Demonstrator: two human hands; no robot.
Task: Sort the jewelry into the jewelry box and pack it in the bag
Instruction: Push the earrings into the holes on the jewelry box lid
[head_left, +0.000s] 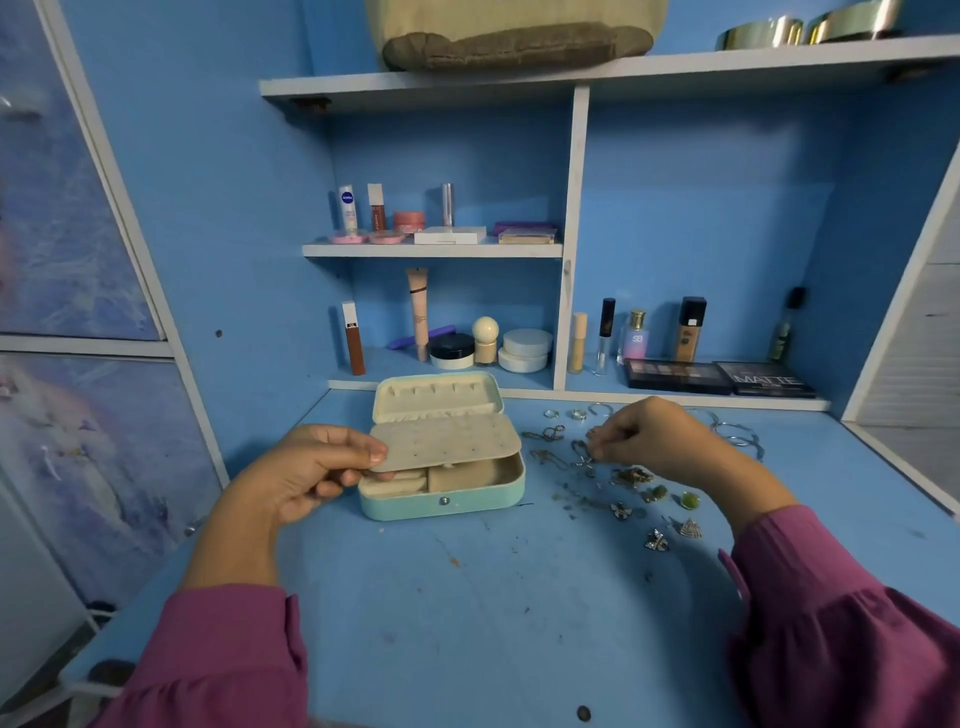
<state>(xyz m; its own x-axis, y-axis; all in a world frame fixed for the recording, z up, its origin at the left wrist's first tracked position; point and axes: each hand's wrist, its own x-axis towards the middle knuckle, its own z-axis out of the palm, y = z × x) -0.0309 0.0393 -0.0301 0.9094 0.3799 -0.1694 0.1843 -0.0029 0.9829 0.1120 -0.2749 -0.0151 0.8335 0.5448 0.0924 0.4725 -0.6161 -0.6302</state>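
While my left hand pinches the perforated insert above the open jewelry box at mid-desk, my right hand pinches a chain among the scattered jewelry. I see free desk before the box toward the near edge. Small pieces are blurred; I cannot tell them apart.

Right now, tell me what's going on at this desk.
A person in purple sleeves is sorting jewelry at a blue desk. The left hand pinches the perforated earring panel of the open teal jewelry box, holding it lifted above the lower compartments. The right hand pinches a small piece from the loose jewelry scattered to the right of the box: rings, chains, earrings. The compartments that show hold no jewelry. Cosmetics line the shelves behind.
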